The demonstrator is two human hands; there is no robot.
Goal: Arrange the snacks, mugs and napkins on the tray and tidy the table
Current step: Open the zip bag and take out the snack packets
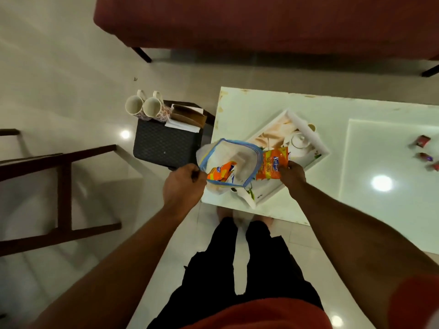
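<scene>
My left hand [183, 184] grips the rim of a clear zip bag with a blue edge [234, 160], held open above the table's near left corner. One orange snack packet [221, 172] lies inside the bag. My right hand [292, 175] pinches a second orange snack packet [273, 166] just outside the bag, over the white tray [316, 141]. The tray has a teapot picture on its floor and sits on the white table [249, 108]. Two white floral mugs [145, 108] and a stack of napkins [187, 116] rest on a dark stool [164, 143] left of the table.
Several small wrapped sweets [425, 150] lie at the table's right side. A dark wooden chair frame [59, 186] stands at the left. A maroon sofa [261, 20] spans the far side. My legs stand close to the table's near edge.
</scene>
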